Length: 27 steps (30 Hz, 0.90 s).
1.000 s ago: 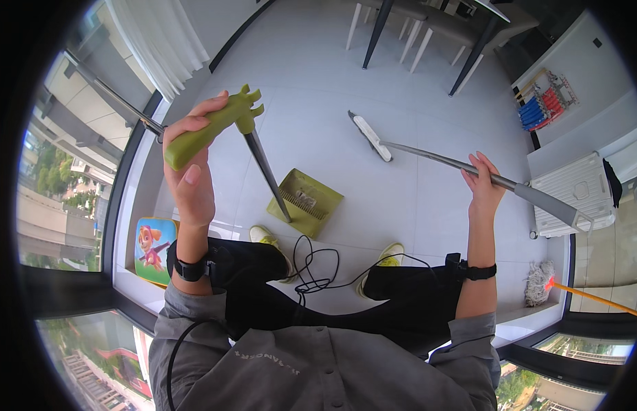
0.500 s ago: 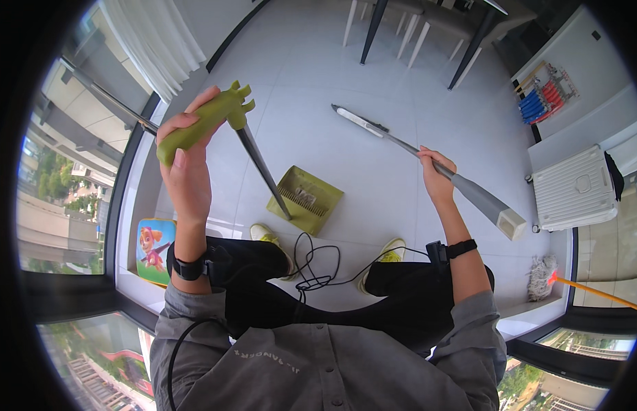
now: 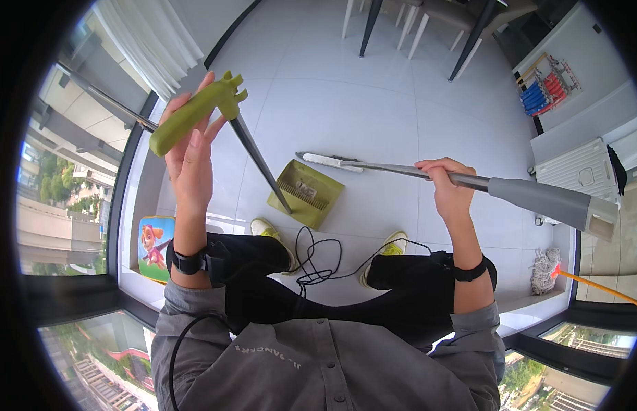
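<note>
Dustpan [image 3: 307, 214], left grip [image 3: 192, 163] round its handle [image 3: 192, 115], stands near looped cable [image 3: 317, 277] and shoes [image 3: 265, 229]; right grip [image 3: 452, 190] clasps broom [image 3: 537, 199].

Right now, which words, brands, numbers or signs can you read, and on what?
Gray shirt: one short line of pale lettering on the chest; small, slanted, not copied here.
Cartoon-dog picture: no readable words.
Green dustpan and gray-handled broom: no lettering that I can make out.

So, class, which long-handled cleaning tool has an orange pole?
The white string-headed mop at far right; the green plastic dustpan and the white-headed broom have grey poles.
</note>
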Each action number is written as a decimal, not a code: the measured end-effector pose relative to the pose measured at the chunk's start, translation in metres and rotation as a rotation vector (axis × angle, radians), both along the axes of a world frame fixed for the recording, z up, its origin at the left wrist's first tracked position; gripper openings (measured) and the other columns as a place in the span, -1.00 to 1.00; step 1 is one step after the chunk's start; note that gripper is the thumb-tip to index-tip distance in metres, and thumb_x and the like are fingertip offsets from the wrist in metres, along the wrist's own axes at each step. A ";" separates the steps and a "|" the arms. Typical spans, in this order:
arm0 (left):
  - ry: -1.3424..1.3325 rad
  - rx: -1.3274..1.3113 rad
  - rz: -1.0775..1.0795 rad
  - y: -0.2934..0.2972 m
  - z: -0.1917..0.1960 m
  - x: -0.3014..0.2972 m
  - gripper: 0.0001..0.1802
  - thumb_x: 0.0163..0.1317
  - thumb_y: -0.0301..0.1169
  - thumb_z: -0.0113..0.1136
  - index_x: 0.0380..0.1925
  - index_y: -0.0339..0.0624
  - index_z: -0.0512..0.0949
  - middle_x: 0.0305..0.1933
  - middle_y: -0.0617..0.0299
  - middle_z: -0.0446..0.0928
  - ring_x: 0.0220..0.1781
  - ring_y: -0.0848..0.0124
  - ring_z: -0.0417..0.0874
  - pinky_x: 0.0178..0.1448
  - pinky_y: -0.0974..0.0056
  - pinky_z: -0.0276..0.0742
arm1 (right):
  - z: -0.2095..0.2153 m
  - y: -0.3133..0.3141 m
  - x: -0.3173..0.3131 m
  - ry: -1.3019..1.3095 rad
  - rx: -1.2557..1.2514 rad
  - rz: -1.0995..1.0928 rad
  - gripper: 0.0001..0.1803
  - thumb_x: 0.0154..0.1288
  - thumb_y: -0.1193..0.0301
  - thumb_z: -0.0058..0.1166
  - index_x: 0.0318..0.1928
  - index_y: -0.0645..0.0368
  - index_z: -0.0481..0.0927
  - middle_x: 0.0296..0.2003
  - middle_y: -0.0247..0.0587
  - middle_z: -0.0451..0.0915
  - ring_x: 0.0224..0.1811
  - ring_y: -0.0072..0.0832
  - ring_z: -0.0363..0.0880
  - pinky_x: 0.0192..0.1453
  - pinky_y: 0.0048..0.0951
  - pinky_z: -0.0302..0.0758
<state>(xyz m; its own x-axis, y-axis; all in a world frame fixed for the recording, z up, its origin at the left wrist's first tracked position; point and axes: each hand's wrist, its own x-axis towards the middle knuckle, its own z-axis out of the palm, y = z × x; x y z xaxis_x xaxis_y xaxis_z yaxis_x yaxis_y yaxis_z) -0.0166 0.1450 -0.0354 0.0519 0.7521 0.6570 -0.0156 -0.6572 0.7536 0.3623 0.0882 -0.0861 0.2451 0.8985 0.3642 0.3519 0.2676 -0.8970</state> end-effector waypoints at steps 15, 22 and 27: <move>0.110 -0.299 -0.016 0.015 -0.020 -0.004 -0.63 0.40 -0.41 0.00 0.15 -0.33 0.37 -0.27 0.19 0.56 -0.22 0.48 0.54 -0.04 0.38 0.42 | 0.013 0.015 0.127 0.734 -0.032 -0.446 -0.44 0.39 0.09 -0.05 0.07 0.42 0.38 -0.07 0.29 0.52 0.06 -0.11 0.55 0.13 -0.20 0.59; 0.177 -0.266 0.088 0.030 -0.020 -0.041 -0.63 0.44 -0.34 -0.06 0.18 -0.24 0.38 -0.39 0.37 0.35 -0.26 0.56 0.41 -0.04 0.43 0.30 | 0.016 0.015 0.105 0.333 -0.046 -0.441 -0.53 0.36 0.10 0.03 -0.30 0.37 0.56 -0.15 0.05 0.61 -0.05 -0.25 0.60 0.07 -0.23 0.59; 0.062 -0.313 0.265 0.046 -0.026 -0.067 -0.71 0.42 -0.35 -0.03 0.04 -0.27 0.46 -0.39 0.38 0.32 -0.29 0.57 0.34 -0.10 0.44 0.28 | 0.008 0.016 0.074 -0.177 -0.171 -0.196 -0.76 0.26 0.32 0.22 -0.33 0.29 0.61 -0.15 -0.15 0.64 -0.12 -0.52 0.57 -0.09 -0.50 0.50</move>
